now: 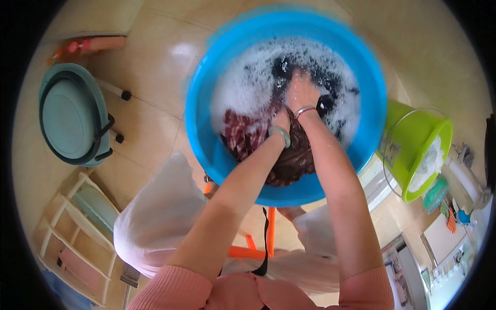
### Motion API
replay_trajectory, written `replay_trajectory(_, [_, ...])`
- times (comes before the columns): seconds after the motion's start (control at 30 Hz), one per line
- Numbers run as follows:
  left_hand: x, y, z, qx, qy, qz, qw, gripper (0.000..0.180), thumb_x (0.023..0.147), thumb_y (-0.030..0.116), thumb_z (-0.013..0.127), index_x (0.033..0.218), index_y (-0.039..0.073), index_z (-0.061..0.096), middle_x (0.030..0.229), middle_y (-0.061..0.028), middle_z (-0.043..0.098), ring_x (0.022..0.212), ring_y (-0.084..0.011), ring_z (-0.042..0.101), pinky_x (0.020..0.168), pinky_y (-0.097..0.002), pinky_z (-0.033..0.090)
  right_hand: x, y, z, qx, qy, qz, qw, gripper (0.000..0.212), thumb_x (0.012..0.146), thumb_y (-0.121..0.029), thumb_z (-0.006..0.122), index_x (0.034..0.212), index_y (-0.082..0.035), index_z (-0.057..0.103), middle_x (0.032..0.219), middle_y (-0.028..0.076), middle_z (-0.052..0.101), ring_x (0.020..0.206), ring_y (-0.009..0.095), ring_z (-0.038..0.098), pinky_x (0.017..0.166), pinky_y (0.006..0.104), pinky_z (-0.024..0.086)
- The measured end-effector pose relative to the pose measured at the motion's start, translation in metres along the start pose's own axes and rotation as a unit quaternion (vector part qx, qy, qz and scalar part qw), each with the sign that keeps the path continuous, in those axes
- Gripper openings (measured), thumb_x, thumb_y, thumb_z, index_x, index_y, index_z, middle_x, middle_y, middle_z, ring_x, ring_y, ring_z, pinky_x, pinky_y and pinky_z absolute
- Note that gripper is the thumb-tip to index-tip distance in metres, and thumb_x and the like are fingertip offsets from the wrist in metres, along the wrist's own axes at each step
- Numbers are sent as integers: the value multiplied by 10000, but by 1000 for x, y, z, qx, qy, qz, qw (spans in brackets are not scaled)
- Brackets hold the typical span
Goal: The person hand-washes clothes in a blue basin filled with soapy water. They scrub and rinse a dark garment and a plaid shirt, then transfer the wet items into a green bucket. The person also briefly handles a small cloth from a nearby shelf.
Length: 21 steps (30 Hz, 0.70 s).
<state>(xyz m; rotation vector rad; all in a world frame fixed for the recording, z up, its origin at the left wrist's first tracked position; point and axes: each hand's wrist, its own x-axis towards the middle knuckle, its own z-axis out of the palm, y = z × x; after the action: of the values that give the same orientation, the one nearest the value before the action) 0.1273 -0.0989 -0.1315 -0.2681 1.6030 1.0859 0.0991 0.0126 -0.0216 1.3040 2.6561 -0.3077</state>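
A large blue basin [203,150] holds soapy water and wet clothes. Both my arms reach down into it. My left hand [281,120], with a pale green bangle at the wrist, is closed on bunched dark brown wet cloth [292,164]; its fingertips are hidden in the folds. My right hand [303,93], wearing a silver bracelet and a red string, is a little farther in, at the foamy surface over dark cloth [326,103]. Its fingers are blurred and partly under suds. Left of my hands lies a maroon patterned cloth [243,135], half covered by white foam [240,88].
Beside the basin on the right, a lime green bucket [413,139] with a wire handle holds something white. Folded grey-green basins [72,119] lean at the left wall, above a white shelf rack [77,232]. Orange stool legs [253,252] show below, between my knees.
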Motion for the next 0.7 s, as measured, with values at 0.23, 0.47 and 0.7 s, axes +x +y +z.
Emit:
replay_trajectory(0.23, [-27,25,3,-207,-61,-130,968,410,952,333,421,1131,25,622,1140,-120,631,1016,-245,588,908,-368,450,-69,16,-23,59,54,-66,995,179,857,-234,638,946,-114,541,926,114,465,726,319,627,524,420,521])
replay_trajectory(0.47, [-55,59,-5,499,-202,184,823,267,912,233,471,1047,79,644,1113,-171,649,933,-327,650,794,-412,514,-105,22,-20,32,11,-24,999,177,902,-295,571,896,-127,514,901,115,467,601,304,617,470,412,517])
replay_trajectory(0.7, [49,-56,0,639,-18,222,736,215,867,120,541,1016,26,664,1004,-193,670,922,-310,674,747,-389,551,6,22,3,-42,-79,-42,995,152,837,-129,529,902,-69,653,1005,193,643,693,325,684,564,439,537])
